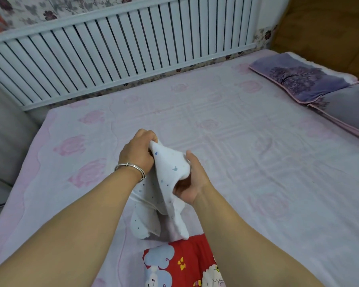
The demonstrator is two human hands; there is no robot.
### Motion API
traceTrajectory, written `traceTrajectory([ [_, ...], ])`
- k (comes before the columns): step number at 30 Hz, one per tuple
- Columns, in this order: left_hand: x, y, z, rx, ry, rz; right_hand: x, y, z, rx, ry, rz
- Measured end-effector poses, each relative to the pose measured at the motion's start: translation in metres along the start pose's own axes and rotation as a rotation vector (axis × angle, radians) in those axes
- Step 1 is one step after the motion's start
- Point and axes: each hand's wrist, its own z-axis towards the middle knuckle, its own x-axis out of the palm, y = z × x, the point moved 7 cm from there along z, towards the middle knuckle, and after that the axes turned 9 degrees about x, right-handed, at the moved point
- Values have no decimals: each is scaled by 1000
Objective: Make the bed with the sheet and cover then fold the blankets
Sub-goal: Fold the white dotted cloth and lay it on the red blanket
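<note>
A small white blanket (170, 179) with blue dots hangs between both my hands above the bed. My left hand (138, 151), a silver bangle on its wrist, grips the blanket's upper corner. My right hand (192, 181) clutches the cloth's edge a little lower and to the right. The rest of the blanket droops down toward the near edge. A pale pink cover (236, 141) with rose patterns lies spread flat over the bed. A red blanket (187, 264) with cartoon sheep lies on the near edge, under my arms.
Two purple-grey pillows (311, 79) lie at the right end of the bed by a brown headboard (323, 23). A white slatted radiator (112, 52) runs along the far wall. A grey padded surface (6, 137) borders the bed's left side.
</note>
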Motion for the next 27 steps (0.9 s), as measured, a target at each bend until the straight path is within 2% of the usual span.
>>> traceTrajectory([
  [3,0,1,-2,9,10,18,11,20,-9,-122,41,-23],
  [6,-2,8,-4,-6,12,19,19,37,-14,-218,48,-207],
  [8,-2,12,-2,-29,36,-2,23,51,-18,-309,16,-234],
  [13,0,21,2,-1,244,15,32,86,-29,-475,-31,-231],
  [19,-21,13,11,28,234,-140,55,97,-43,-503,-44,-696],
  [22,-18,-3,15,56,295,-153,68,87,-43,-480,-53,-909],
  [27,-9,-6,14,35,331,-134,67,74,-43,-441,-10,-1016],
])
